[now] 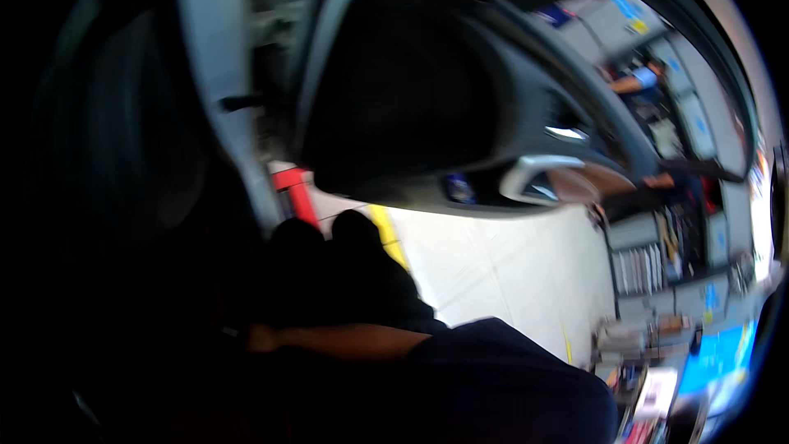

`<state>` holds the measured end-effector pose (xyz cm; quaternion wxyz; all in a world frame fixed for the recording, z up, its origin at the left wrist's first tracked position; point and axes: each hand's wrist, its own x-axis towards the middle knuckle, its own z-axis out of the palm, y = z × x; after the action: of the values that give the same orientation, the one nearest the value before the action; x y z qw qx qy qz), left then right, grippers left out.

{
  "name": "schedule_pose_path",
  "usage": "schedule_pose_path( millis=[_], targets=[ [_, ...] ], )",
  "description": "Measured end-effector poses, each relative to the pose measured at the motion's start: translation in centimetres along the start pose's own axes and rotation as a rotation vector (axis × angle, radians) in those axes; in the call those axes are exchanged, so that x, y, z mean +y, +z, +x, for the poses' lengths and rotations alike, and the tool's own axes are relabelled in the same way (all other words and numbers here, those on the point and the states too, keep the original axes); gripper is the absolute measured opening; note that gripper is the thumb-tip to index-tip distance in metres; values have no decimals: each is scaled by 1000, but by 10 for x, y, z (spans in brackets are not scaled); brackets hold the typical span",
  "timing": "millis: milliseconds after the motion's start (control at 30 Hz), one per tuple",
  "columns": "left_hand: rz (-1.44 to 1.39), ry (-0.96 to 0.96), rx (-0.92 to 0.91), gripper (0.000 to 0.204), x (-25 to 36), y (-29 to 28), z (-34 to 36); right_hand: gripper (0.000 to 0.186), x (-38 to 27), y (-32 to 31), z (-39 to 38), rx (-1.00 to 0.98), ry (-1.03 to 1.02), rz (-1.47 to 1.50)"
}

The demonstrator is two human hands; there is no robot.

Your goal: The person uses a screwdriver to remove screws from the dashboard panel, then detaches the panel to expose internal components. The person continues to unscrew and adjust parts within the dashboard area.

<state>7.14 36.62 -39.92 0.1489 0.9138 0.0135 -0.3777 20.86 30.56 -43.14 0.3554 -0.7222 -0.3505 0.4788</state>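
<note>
We look down, through blur and deep shadow, beside an open vehicle door [514, 86] with a pale pull handle [518, 178]. The door fills the upper middle, beyond two dark rounded shapes [355, 234]. Our right hand [263, 338] lies low, left of center, its forearm coming from a navy sleeve [518, 386]; we cannot tell whether it is spread, closed or holding something. Our left hand cannot be seen. Past the door are pale floor [501, 267], a yellow stripe [385, 233] and a blue-sleeved person [644, 77].

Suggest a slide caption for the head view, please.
Right hand in deep shadow, car door open above pale floor.
</note>
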Motion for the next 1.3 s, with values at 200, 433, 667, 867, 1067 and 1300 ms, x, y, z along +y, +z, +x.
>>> schedule_pose_path(
  millis=[200, 433, 667, 867, 1067, 1300],
  targets=[
    [-177, -6, -58, 46, -16, 20, -47, 31, -6, 7, -19, -98, -109, 36],
    [-204, 31, -83, 45, 12, 71, -96, 47, -19, 1, -28, -138, -46, 640],
    [-150, 132, -130, 44, 36, 88, -107, 46, -43, 1, -26, -88, 125, 597],
    [-1, 475, -197, 44, 19, 64, -116, 39, -25, 1, -21, -123, 78, 521],
    [-787, 409, 151, 46, -74, -128, -178, 47, -107, -5, -63, -199, -36, -354],
    [-1049, 642, 735, 44, -201, -240, -201, 35, -253, -82, -121, -585, -79, 79]
  ],
)
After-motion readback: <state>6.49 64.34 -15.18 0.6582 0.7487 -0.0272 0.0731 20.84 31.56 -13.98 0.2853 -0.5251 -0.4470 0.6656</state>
